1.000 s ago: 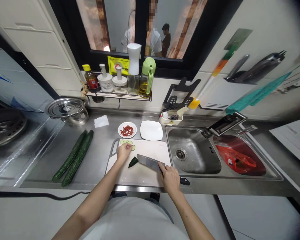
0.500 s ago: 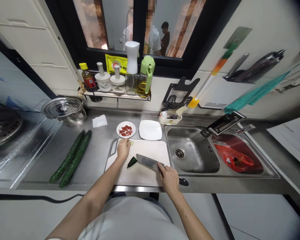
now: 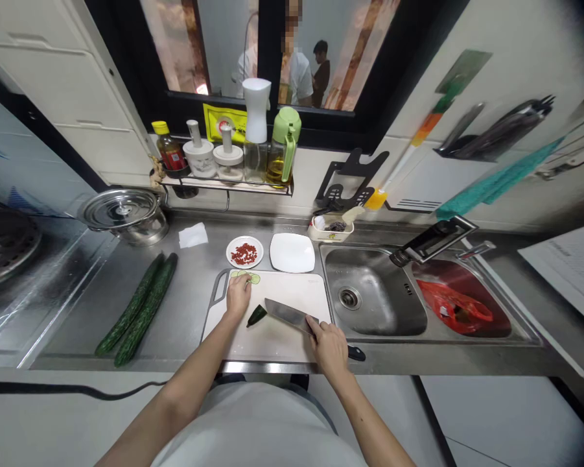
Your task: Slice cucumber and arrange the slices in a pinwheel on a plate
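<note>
Cucumber slices (image 3: pixel 255 279): at 11 o'clock on the cutting board (image 3: pixel 294 289), in an overlapping row, partly hidden by the left hand (image 3: pixel 238 296). Left grip: fingers close together, tips at the slices; cannot tell whether they pinch one or merely rest there. Right hand (image 3: pixel 331 347), at 4 o'clock: grip closed round the knife (image 3: pixel 288 314), blade pointing to 10 o'clock.

Handling (judged): slices light, thin, wet, likely to slide or stick together; bendable, may tear. Best held lightly by rim, or several gathered edge to edge. Dark-skinned cucumber end (image 3: pixel 256 316), just 9 o'clock of centre: firmer, slick where cut, may roll; hold by skin sides. Knife: stiff, probably weighty towards blade; hold at handle, fingers off edge.
</note>
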{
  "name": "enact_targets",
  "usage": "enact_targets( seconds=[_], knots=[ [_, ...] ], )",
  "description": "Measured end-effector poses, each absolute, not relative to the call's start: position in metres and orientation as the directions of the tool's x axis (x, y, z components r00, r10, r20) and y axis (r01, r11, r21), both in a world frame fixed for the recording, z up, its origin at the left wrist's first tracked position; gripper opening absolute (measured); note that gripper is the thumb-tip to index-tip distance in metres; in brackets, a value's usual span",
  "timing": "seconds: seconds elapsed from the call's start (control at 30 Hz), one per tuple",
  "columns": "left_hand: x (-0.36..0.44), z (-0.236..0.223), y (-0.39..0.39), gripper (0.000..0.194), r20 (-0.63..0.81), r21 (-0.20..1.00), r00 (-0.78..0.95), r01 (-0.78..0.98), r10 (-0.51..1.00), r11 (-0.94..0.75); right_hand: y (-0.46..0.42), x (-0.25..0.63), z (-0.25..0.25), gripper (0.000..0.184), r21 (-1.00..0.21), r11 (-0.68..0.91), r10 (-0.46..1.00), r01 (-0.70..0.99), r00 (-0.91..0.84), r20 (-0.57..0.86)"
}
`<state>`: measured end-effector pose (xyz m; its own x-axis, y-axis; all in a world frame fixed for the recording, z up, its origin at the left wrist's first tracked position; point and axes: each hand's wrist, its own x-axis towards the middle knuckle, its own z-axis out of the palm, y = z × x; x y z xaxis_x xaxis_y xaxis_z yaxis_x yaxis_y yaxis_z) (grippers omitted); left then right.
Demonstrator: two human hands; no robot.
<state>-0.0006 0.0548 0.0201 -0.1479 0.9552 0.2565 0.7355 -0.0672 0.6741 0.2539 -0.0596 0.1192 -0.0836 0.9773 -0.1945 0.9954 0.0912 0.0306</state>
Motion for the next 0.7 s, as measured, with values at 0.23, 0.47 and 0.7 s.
enact_targets(
  seconds=[0.23,0.47,0.7],
  knots=[
    [-0.004,0.019,0.055,0.032,0.260,0.605,-0.143,0.795,0.955,-0.046,-0.060,0.253,0.120,0.039,0.034,0.086,0.978,0.996,-0.078,-0.193],
    [-0.004,0.030,0.055,0.033,0.238,0.521,-0.126,0.853,0.963,-0.018,-0.057,0.252,0.121,0.040,0.027,0.087,0.971,0.996,-0.079,-0.227],
    [-0.008,0.041,0.053,0.035,0.156,0.442,-0.186,0.892,0.970,0.100,-0.055,0.251,0.121,0.040,0.020,0.084,0.966,0.996,-0.076,-0.248]
  ],
)
